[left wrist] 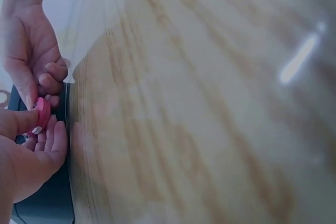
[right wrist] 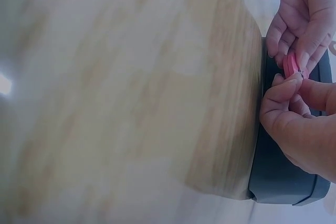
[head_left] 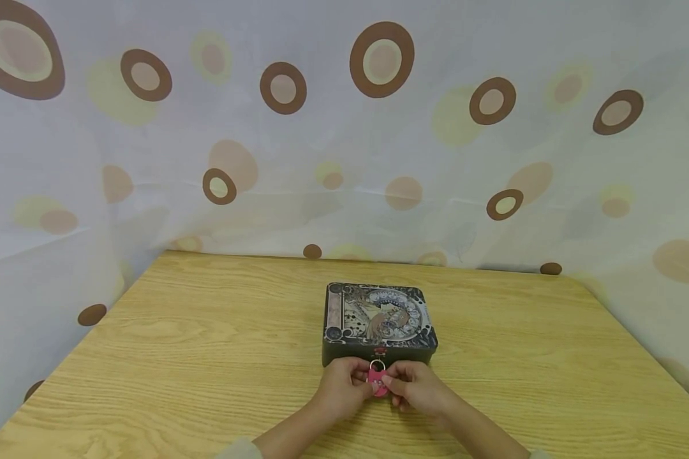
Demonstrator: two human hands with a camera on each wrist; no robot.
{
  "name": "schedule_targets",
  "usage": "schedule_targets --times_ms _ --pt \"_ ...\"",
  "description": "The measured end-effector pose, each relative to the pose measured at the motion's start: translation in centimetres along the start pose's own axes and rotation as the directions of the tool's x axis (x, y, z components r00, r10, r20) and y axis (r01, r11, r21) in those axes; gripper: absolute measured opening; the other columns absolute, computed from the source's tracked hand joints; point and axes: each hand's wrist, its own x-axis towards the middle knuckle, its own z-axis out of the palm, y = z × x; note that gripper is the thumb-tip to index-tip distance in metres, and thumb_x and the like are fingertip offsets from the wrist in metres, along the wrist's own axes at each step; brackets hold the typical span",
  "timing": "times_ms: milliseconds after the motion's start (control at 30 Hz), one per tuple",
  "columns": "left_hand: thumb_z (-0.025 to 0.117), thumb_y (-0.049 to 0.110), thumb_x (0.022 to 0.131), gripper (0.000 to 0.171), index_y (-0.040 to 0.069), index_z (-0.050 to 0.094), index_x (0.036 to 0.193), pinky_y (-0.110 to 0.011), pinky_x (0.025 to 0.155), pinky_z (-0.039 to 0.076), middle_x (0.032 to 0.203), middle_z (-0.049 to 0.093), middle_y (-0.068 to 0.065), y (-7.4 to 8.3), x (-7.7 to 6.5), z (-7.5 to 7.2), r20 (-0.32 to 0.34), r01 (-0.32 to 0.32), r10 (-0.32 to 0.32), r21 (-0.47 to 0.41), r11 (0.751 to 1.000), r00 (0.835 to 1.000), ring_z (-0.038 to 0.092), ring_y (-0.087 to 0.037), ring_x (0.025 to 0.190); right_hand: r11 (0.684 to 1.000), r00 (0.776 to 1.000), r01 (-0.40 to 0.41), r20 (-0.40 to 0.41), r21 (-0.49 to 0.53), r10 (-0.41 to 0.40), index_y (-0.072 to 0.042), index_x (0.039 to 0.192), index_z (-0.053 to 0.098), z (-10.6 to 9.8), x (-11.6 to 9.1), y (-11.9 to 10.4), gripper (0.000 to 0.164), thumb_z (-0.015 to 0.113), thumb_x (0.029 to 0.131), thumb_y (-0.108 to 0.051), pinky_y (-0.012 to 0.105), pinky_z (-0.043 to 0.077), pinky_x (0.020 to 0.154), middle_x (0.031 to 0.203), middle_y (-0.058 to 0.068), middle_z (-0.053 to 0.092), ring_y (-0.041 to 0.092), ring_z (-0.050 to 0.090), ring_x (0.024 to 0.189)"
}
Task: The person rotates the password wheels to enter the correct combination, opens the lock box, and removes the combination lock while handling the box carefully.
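Observation:
A pink combination padlock (head_left: 379,382) with small number dials hangs at the front of a dark tin box (head_left: 379,315). Its metal shackle (head_left: 377,364) stands up by the red clasp (head_left: 381,350) on the box's front. My left hand (head_left: 344,386) pinches the padlock's left side between thumb and fingers. From the other side my right hand (head_left: 419,386) grips it, thumb on the face by the dials. Both wrist views show the pink padlock (left wrist: 43,109) between the two hands, close to the box's dark front wall (right wrist: 283,171).
The box has a patterned lid with a dragon-like picture and sits on a wood-grain table (head_left: 207,357). Behind the table hangs a pale curtain (head_left: 321,146) printed with brown and yellow circles; it also runs along both sides.

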Motion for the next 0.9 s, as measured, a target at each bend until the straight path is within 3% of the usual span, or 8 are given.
schedule_targets --times_ms 667,900 --pt "0.062 -0.005 0.077 0.014 -0.014 0.063 0.088 -0.015 0.051 0.047 0.072 0.065 -0.017 0.07 0.00 0.24 -0.019 -0.018 0.019 0.034 0.999 1.000 0.057 -0.010 0.060 1.000 1.000 0.020 -0.002 0.013 -0.020 0.010 0.091 0.053 -0.03 -0.16 -0.24 0.017 0.050 0.093 -0.007 0.019 0.040 0.051 0.061 -0.003 0.047 0.008 0.046 0.058" --pt "0.062 -0.004 0.081 0.013 -0.015 0.062 0.088 -0.019 0.052 0.051 0.075 0.066 -0.019 0.24 -0.04 0.11 0.000 0.001 -0.001 0.003 1.000 1.000 0.063 -0.018 0.062 1.000 1.000 0.017 0.006 0.002 -0.017 0.010 0.091 0.053 -0.14 -0.18 -0.26 0.017 0.049 0.093 -0.007 0.019 0.041 0.051 0.061 -0.002 0.048 0.008 0.046 0.058"
